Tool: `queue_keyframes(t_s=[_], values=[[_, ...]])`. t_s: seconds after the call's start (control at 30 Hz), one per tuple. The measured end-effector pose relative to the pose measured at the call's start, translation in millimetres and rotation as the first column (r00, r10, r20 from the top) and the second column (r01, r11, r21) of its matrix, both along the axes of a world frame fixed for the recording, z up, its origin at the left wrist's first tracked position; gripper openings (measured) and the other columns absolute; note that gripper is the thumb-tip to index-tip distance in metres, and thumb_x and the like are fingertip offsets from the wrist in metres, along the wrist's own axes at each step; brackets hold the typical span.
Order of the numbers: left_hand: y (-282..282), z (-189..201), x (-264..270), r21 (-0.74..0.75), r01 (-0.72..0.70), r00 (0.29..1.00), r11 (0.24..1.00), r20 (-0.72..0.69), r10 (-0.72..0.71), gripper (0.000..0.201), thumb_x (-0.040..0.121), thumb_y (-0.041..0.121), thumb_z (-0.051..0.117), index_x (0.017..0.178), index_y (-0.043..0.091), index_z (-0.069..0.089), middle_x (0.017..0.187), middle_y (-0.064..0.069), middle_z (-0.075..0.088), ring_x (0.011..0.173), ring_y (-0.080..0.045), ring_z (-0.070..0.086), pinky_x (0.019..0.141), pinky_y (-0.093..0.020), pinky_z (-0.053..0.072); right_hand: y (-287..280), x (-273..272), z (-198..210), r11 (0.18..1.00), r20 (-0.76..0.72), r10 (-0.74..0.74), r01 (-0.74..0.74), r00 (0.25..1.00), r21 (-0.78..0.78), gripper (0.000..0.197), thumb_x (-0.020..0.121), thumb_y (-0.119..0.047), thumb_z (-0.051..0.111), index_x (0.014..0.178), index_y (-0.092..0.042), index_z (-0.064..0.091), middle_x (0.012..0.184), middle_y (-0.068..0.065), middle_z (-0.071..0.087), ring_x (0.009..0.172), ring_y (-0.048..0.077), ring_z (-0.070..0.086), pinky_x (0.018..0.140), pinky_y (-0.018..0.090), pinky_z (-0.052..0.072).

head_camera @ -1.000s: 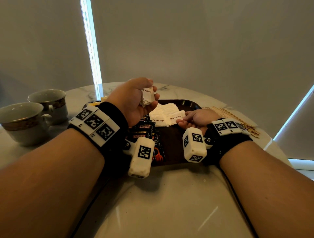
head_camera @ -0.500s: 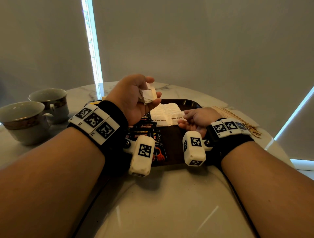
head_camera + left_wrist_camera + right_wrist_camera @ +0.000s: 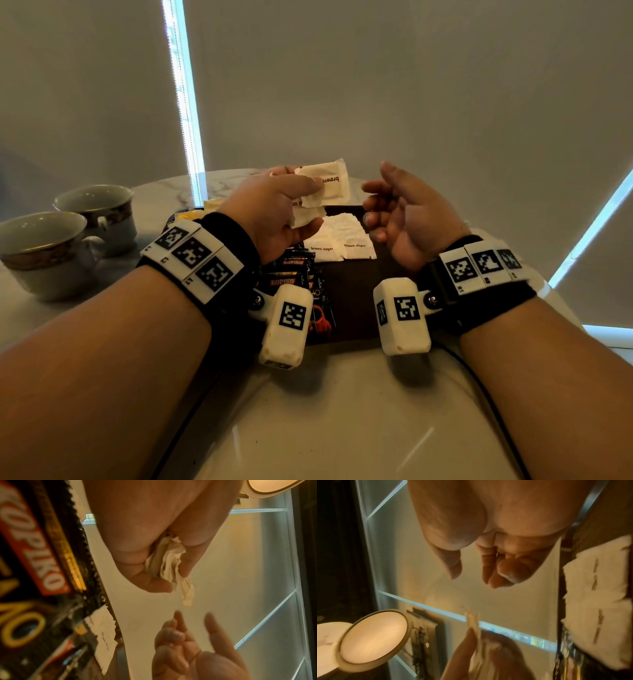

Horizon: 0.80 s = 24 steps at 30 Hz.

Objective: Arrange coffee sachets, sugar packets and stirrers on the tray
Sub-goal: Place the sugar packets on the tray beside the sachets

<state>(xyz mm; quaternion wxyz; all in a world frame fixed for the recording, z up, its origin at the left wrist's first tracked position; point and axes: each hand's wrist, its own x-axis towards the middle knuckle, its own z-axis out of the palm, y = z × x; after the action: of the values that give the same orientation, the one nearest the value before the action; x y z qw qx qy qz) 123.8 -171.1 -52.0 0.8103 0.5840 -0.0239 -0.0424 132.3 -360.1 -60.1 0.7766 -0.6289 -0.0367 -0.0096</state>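
The sugar packets (image 3: 322,192) are up in the air above the far part of the tray (image 3: 356,308), pinched in a small bunch by the left hand (image 3: 274,212). From the head view one packet stands out flat to the right, with "brown" printed on it, and more crumpled paper shows under the thumb. The left wrist view shows what the head view hides: several thin packets (image 3: 168,561) are squeezed together between the thumb and the curled fingers, and one end hangs free below them.

The right hand (image 3: 407,216) is near, just right of the packets, not touching them. Its fingers are loosely bent, its thumb is up, and it holds nothing; the right wrist view confirms the empty palm (image 3: 488,540).

On the tray, more sugar packets (image 3: 342,240) lie in a white row at the middle, and dark Kopiko coffee sachets (image 3: 291,274) lie at the left, partly behind the left wrist. The stirrers are not visible in any view.

Two cups (image 3: 61,246) stand on the marble table (image 3: 325,411) at the far left, well apart from the tray.
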Motion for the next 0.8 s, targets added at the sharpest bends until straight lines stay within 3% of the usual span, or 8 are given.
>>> queue_keyframes(t_s=[0.1,0.17,0.27,0.4,0.47,0.57,0.67,0.8], values=[[-0.4,0.0,-0.5,-0.006,0.006,1.000,1.000,0.016,-0.006,0.009,0.096,0.009,0.064,0.104,0.015,0.062,0.105,-0.012,0.072,0.086,-0.026,0.068,0.060,-0.030,0.056,11.7,-9.7,2.0,0.994,0.061,0.098,-0.094,0.993,-0.063,0.031,0.087,-0.036,0.070,0.101,-0.009,0.062,0.076,0.002,0.059,0.060,0.013,0.054,0.047,0.024,0.040],[-1.9,0.3,-1.4,0.001,0.020,1.000,1.000,0.022,-0.020,0.008,0.097,0.008,0.063,0.098,0.015,0.059,0.101,-0.012,0.071,0.079,-0.024,0.066,0.058,-0.028,0.055,17.2,-10.9,-0.3,0.991,0.083,0.091,-0.082,0.992,-0.102,0.015,0.091,-0.021,0.069,0.097,-0.009,0.062,0.075,0.003,0.061,0.060,0.013,0.055,0.047,0.024,0.039],[-3.3,-0.1,-2.6,0.022,0.048,0.998,0.999,0.029,-0.048,0.011,0.097,0.007,0.062,0.091,0.015,0.057,0.096,-0.012,0.071,0.072,-0.022,0.063,0.056,-0.028,0.053,21.9,-9.6,-1.0,0.996,0.078,0.053,-0.047,0.996,-0.073,0.007,0.094,-0.009,0.063,0.099,-0.007,0.060,0.076,0.006,0.063,0.061,0.015,0.058,0.048,0.026,0.040],[-4.9,-0.5,-5.3,0.037,0.087,0.996,0.996,0.008,-0.088,0.007,0.099,0.013,0.057,0.105,0.013,0.062,0.098,-0.011,0.068,0.072,-0.021,0.060,0.056,-0.026,0.051,22.3,-9.1,0.1,1.000,0.065,0.021,-0.019,0.998,-0.023,0.006,0.097,-0.005,0.056,0.103,-0.005,0.057,0.078,0.008,0.070,0.062,0.016,0.064,0.049,0.026,0.043],[-3.9,-0.3,-3.3,0.052,0.090,0.996,0.995,-0.003,-0.090,0.019,0.100,0.014,0.053,0.113,0.013,0.066,0.106,-0.014,0.068,0.079,-0.023,0.061,0.056,-0.026,0.049,21.3,-8.8,0.6,1.000,0.075,0.003,-0.004,0.997,0.021,0.005,0.096,-0.002,0.054,0.095,-0.007,0.057,0.077,0.009,0.071,0.064,0.019,0.064,0.048,0.026,0.044],[-2.2,0.1,-1.2,0.034,0.109,0.994,0.993,-0.022,-0.108,0.020,0.098,0.017,0.052,0.111,0.015,0.067,0.118,-0.020,0.068,0.095,-0.030,0.057,0.056,-0.027,0.044,20.5,-8.0,1.4,0.993,0.081,0.009,-0.018,0.997,0.118,0.006,0.097,-0.001,0.053,0.097,-0.005,0.058,0.079,0.012,0.073,0.069,0.025,0.070,0.046,0.027,0.050],[-1.1,0.3,-2.4,0.031,0.160,0.987,0.987,-0.025,-0.160,0.021,0.097,0.025,0.060,0.114,0.012,0.064,0.102,-0.011,0.069,0.084,-0.024,0.055,0.051,-0.024,0.042,21.3,-8.9,3.2,0.983,0.093,0.037,-0.053,0.995,0.175,0.014,0.097,-0.001,0.056,0.110,0.001,0.061,0.084,0.016,0.072,0.072,0.026,0.072,0.051,0.031,0.056],[-4.8,-1.0,-2.1,0.092,0.148,0.989,0.985,0.015,-0.150,0.012,0.099,0.016,0.061,0.111,0.013,0.063,0.092,-0.009,0.074,0.072,-0.018,0.067,0.049,-0.023,0.048,20.6,-6.5,1.8,0.984,0.107,0.058,-0.075,0.993,0.162,0.014,0.094,-0.005,0.060,0.107,-0.003,0.065,0.090,0.017,0.073,0.077,0.028,0.071,0.063,0.038,0.058]])
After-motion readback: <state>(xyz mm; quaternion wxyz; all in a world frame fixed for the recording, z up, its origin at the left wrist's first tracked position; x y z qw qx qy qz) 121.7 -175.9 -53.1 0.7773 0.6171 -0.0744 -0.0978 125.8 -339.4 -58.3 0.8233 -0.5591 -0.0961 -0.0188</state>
